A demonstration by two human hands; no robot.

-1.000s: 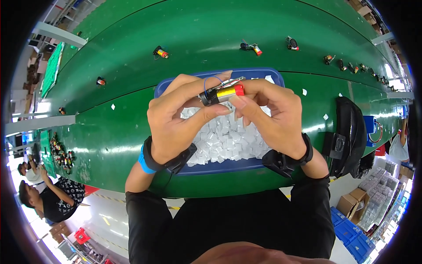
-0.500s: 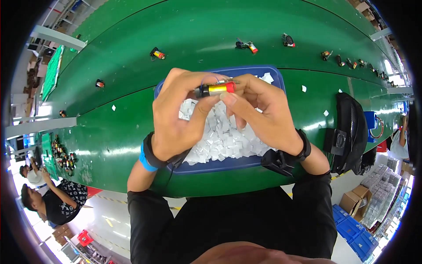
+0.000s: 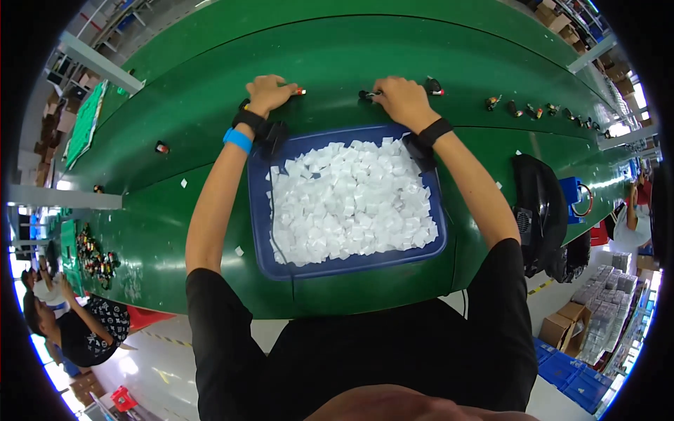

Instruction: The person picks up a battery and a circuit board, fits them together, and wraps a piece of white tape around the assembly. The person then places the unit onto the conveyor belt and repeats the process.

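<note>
My left hand point(image 3: 269, 95) is stretched to the far side of the green work surface, fingers closed round a small wired battery point(image 3: 302, 92), whose red-and-white end sticks out past the fingertips. Also reaching far, my right hand point(image 3: 403, 100) has its fingertips on another battery unit with a round black part point(image 3: 364, 95); the hand covers the rest of it. Nearer me, between my forearms, is a blue tray point(image 3: 261, 252) heaped with small white paper-like squares point(image 3: 351, 203). Dark straps circle both wrists, and a blue band sits on my left one.
Another battery unit point(image 3: 434, 88) lies right of my right hand, with several more point(image 3: 535, 111) in a row beyond. One battery unit point(image 3: 162, 147) sits at left, near a cluster of parts point(image 3: 98, 258). A black bag point(image 3: 537, 210) stands at right. A person point(image 3: 84, 326) is at lower left.
Both hands have moved from above the tray to the far surface and apart. The battery they held together is now at my left fingers; my right hand has reached another unit.
</note>
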